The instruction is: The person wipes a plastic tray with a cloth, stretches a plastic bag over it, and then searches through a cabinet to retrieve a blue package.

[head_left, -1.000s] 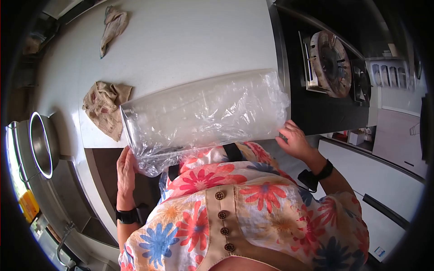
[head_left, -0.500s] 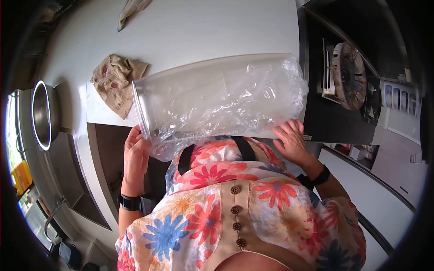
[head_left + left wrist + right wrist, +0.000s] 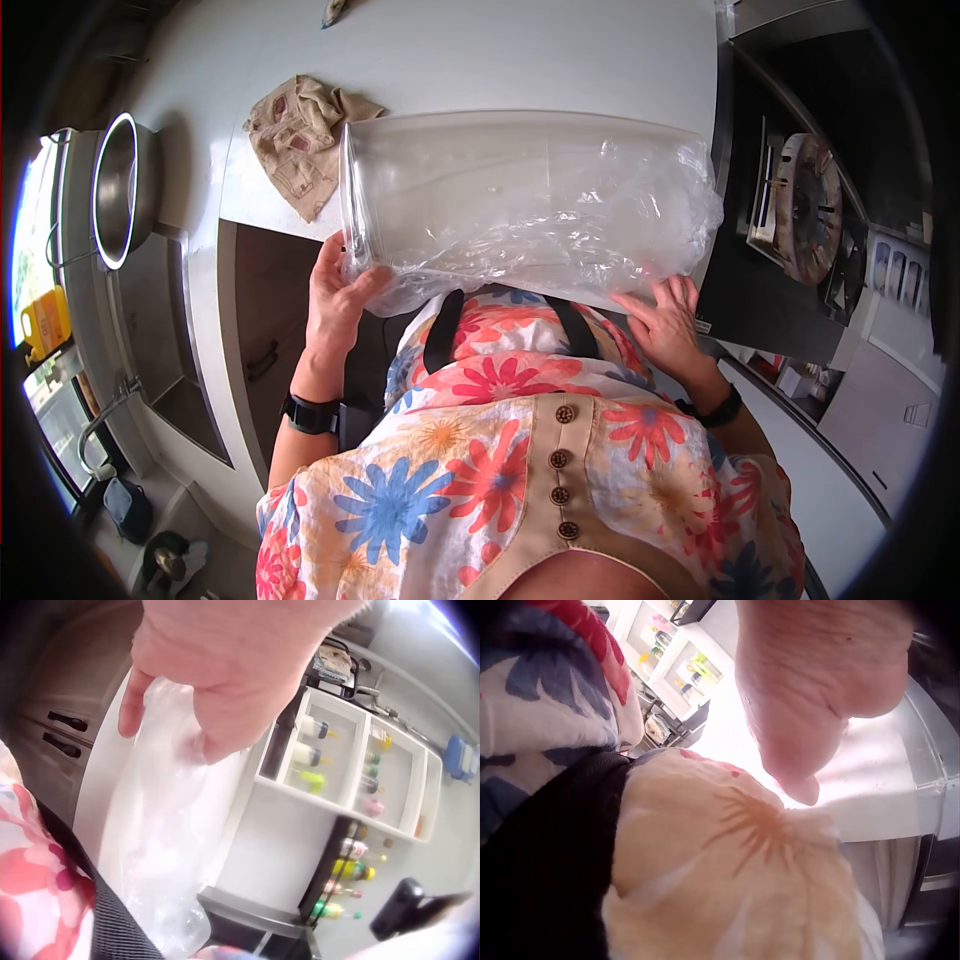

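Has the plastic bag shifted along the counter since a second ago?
No. The plastic bag still has its open end against the brown cloth and its crumpled end at the edge of the hob; only the view has swung.

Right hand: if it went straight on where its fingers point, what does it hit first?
The clear plastic bag. The right hand lies flat at the edge of the counter, with its fingers aimed at the bag's crumpled end. The fingertips may already touch it, but depth is unclear.

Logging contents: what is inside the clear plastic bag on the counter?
Nothing distinct; the white counter shows through the plastic bag. Its crumpled right end blurs anything there.
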Action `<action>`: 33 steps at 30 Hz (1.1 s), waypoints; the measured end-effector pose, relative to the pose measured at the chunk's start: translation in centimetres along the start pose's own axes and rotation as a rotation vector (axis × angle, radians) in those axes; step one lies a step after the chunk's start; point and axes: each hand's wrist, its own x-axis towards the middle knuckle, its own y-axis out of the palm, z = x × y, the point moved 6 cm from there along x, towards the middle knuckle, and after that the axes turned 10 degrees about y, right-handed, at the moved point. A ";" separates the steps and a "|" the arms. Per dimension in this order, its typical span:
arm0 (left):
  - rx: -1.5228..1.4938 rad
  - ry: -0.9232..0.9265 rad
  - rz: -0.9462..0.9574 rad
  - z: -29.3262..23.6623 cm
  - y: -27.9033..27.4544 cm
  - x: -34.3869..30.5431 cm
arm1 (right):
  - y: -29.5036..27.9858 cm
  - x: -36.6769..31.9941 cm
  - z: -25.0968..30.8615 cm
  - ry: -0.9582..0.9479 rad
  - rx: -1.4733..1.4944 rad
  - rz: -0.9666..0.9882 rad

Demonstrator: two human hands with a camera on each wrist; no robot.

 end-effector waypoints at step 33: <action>0.879 0.631 0.385 -7.5 5.5 -2.7 | -3.1 1.7 -0.3 -0.115 0.327 0.280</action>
